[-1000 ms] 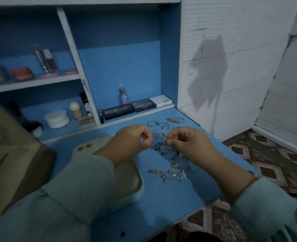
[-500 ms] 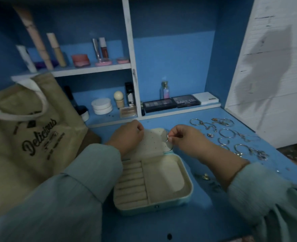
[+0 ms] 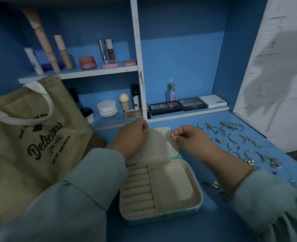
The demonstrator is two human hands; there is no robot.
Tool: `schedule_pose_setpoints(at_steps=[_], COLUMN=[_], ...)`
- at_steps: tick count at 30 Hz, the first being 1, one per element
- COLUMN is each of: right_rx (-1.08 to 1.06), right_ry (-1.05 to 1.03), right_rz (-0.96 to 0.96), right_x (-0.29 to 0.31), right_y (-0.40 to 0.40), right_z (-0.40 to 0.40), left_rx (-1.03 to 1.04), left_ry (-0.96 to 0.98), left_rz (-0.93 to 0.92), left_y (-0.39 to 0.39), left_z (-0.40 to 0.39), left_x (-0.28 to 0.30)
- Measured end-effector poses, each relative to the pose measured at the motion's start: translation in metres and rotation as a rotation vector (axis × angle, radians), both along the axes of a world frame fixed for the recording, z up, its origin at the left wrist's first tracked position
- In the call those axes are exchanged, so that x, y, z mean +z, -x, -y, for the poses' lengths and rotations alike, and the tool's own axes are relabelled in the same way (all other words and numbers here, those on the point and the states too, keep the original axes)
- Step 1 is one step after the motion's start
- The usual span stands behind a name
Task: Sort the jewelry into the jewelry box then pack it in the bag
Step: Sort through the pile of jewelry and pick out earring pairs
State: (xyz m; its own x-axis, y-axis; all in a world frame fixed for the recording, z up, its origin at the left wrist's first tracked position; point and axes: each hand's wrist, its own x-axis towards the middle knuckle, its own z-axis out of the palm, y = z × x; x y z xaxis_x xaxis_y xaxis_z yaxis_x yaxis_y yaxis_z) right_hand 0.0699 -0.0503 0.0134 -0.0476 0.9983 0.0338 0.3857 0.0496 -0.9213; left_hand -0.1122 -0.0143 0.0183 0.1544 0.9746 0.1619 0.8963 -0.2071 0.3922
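While the tan bag [image 3: 29, 147] stands upright at the far left of the blue desk [image 3: 219, 224], well apart from the work, I note that everything in hand centres on the open jewelry box [image 3: 161, 193] lying between the two arms. Its tray, with ring rolls on the left and a bare compartment on the right, sits nearest me; its lid panel [image 3: 154, 145], pierced with rows of small holes, lies back beyond the tray. My left hand [image 3: 132, 137] rests on the left part of that panel, fingers curled at its far edge; whether they hold anything I cannot tell. My right hand [image 3: 191, 138] is nearer the piece: thumb and forefinger pinch a small silver earring [image 3: 171, 135] at the fingertips, just over the panel's right edge. The holes lie to the left of and below the earring, so I judge the coming move to be a short travel leftward and down, post towards the panel. The earring's long axis is too small to read. Loose hoops and chains [image 3: 238, 142] lie unsorted to the right of the box, so sorting appears barely begun.
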Motion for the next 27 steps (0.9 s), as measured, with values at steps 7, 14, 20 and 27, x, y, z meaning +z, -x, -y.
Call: schedule_pose_setpoints(at_steps=[7,14,20,27], right_rx=[-0.050,-0.104,-0.097,-0.090], right_ry=[-0.119,-0.368,-0.428,-0.450], right_rz=[-0.198,0.099,0.157,0.114], right_x=[0.013,0.015,0.011,0.006], right_y=[0.011,0.034,0.040,0.042], right_z=[0.007,0.005,0.006,0.009], left_rx=[-0.009,-0.035,-0.054,-0.046], left_ry=[-0.150,-0.124,-0.139,-0.144], left_rz=[0.138,0.409,0.571,0.682], left_y=[-0.001,0.008,0.010,0.010], left_z=[0.020,0.037,0.047,0.051], left_x=[0.028,0.033,0.032,0.027])
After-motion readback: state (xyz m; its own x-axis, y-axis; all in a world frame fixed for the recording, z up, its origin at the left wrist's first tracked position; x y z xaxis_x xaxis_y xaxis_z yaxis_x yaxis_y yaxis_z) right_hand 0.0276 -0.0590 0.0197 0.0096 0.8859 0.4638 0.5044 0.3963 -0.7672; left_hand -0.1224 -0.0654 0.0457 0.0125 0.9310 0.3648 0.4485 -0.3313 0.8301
